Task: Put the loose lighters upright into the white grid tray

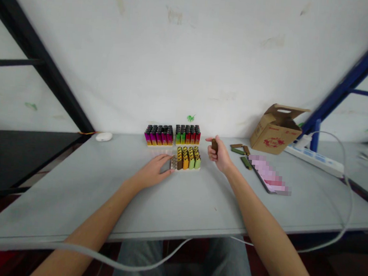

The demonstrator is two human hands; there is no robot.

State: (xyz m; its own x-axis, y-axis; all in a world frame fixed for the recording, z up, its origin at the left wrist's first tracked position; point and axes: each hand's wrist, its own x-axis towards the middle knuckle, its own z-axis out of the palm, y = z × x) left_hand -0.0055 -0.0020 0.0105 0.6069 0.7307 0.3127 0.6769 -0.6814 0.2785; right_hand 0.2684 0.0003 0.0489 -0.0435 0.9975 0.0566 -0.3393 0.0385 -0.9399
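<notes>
My left hand [151, 172] sits at the left end of the front block of lighters, with its fingers curled over a grey-patterned lighter [173, 163]. My right hand [218, 154] is raised above the table and pinches a brown lighter [214, 145] upright. Between the hands stands that front block of yellow, brown and green lighters [188, 158]. Behind it are a magenta-and-yellow block [158, 135] and a green-and-red block [187, 135]. Loose brown and green lighter parts [239, 148] lie to the right of my right hand.
A phone with a blurred screen [268, 174] lies right of the lighters, near an open cardboard box [276, 129] and a white power strip [314, 160]. A white computer mouse [104, 137] sits at the back left. A white cable [175, 252] crosses below the table's front edge.
</notes>
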